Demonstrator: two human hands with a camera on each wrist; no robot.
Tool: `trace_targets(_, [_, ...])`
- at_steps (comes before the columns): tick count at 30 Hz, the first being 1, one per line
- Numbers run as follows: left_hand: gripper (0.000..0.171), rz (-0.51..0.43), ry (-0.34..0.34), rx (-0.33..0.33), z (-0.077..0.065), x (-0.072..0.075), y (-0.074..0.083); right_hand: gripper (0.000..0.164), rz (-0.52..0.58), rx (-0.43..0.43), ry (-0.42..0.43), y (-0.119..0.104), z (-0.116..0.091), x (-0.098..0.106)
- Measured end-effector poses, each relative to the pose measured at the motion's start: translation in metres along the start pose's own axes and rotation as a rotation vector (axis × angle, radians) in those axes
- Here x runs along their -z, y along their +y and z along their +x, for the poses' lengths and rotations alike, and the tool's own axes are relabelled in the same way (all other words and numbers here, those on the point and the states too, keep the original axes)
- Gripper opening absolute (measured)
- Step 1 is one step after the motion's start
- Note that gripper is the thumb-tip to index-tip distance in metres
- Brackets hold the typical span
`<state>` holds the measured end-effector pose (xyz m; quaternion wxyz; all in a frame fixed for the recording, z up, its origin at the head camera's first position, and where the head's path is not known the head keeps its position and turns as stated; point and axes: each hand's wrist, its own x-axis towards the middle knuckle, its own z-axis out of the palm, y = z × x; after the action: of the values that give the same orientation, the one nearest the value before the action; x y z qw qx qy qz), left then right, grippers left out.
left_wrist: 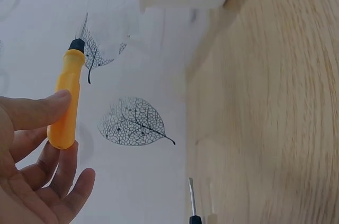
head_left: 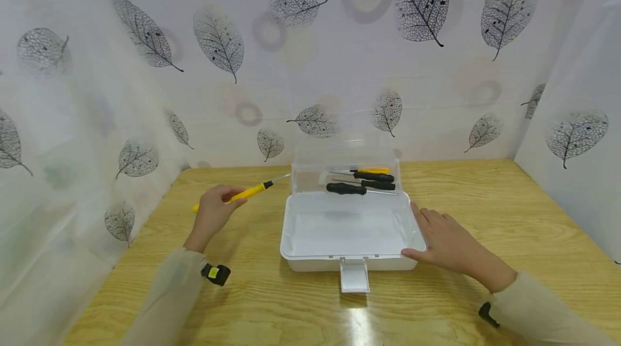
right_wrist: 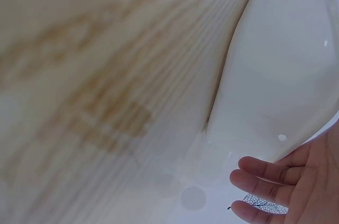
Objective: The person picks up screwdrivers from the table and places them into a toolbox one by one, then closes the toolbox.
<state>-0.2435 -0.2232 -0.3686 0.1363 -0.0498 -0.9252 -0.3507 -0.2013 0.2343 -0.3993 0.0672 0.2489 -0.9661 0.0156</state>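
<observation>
head view; left hand [head_left: 215, 212] pinching yellow screwdriver [head_left: 251, 192], right hand [head_left: 448, 243] touching box [head_left: 312, 265]

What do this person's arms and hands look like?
Both sleeves are long, pale and cream-coloured. The left hand and right hand are gloveless. A black gadget with a yellow patch sits by the left cuff, a black piece by the right.

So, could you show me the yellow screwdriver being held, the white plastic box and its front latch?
Yellow screwdriver [head_left: 249, 192]: head view, on the handle.
White plastic box [head_left: 346, 232]: head view, on its bare inside floor.
Front latch [head_left: 354, 277]: head view, middle of its flap.
</observation>
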Motion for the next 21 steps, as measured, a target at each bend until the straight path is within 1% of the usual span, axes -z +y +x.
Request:
trace_targets(5, [0.028,-0.013,-0.037,0.017,0.004,-0.002,0.005,0.101,-0.002,0.005,0.008,0.001,-0.001,0.0])
trace_targets(14, [0.028,-0.005,-0.057,-0.008,0.009,-0.007,0.012,0.102,0.0,-0.008,-0.005,0.001,0.0,0.0])
trace_targets(21, [0.027,-0.009,-0.069,-0.015,0.012,-0.008,0.018,0.102,0.002,-0.012,-0.012,0.0,0.0,0.0])
